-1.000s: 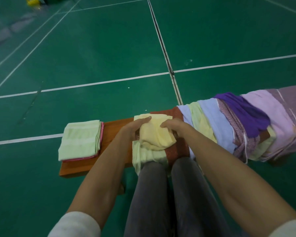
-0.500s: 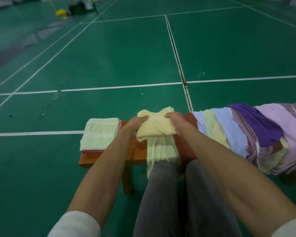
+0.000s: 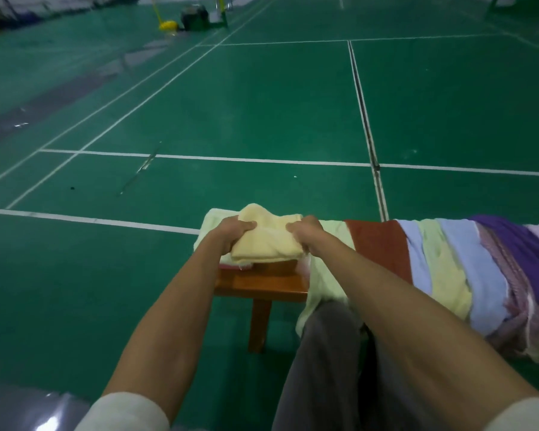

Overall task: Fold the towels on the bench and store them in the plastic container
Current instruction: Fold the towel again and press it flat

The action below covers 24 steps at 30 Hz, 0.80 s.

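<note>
Item: folded yellow towel (image 3: 266, 241), pinched at both ends, my left hand (image 3: 235, 233) on its left edge, my right hand (image 3: 305, 234) on its right, fingers curled shut into the cloth. Position: over the pale green folded towel (image 3: 210, 227) at the left end of the wooden bench (image 3: 262, 283). Right of it: unfolded towels (image 3: 448, 269) draped across the bench, edges hanging. Open green court floor (image 3: 262, 104) ahead and left.
</note>
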### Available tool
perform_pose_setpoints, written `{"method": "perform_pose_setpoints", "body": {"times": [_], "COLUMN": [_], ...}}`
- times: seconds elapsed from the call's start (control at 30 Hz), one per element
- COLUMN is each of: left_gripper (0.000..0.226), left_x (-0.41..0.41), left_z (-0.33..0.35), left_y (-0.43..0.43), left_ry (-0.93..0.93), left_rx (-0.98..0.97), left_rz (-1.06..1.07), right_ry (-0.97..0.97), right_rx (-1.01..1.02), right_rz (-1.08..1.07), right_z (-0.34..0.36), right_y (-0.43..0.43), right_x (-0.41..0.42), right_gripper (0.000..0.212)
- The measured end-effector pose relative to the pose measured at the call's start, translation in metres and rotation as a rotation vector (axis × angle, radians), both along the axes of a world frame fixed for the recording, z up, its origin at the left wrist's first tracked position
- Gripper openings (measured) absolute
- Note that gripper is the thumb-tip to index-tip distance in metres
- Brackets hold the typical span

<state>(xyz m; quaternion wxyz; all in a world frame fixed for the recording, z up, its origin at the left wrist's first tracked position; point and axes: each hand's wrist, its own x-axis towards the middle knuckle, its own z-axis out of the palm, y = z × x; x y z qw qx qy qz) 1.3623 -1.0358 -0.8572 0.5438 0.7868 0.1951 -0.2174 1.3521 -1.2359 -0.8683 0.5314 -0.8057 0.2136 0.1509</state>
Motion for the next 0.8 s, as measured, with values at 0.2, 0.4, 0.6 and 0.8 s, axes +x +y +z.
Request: {"method": "perform_pose_setpoints", "body": {"times": [0.2,0.4,0.6,0.8], "left_gripper": [0.041,0.047,0.059,0.088], "left_x": [0.005,0.02,0.036,0.035], "left_z": [-0.006,-0.015,-0.01,-0.053], "left_y": [0.049,0.083,0.088,0.095], "left_ry": [-0.055,-0.193,-0.286,-0.153], "left_rx": [0.009,-0.022,0.052,0.265], "left_rz": [0.091,0.216,0.247,0.042], "right_ry": [0.033,-0.077,-0.138,-0.132], "right_rx": [0.034,0.033,-0.136,-0.535], "right_rz": [0.081,0.114,0.166,0.35], "right_z": [-0.004,-0.003,-0.007,-0.045], "right_y": [0.044,0.075,0.093,0.1], "right_x": [0.013,0.03,0.045,0.03], "right_gripper": [0.044,0.04,0.035,0.055]}}
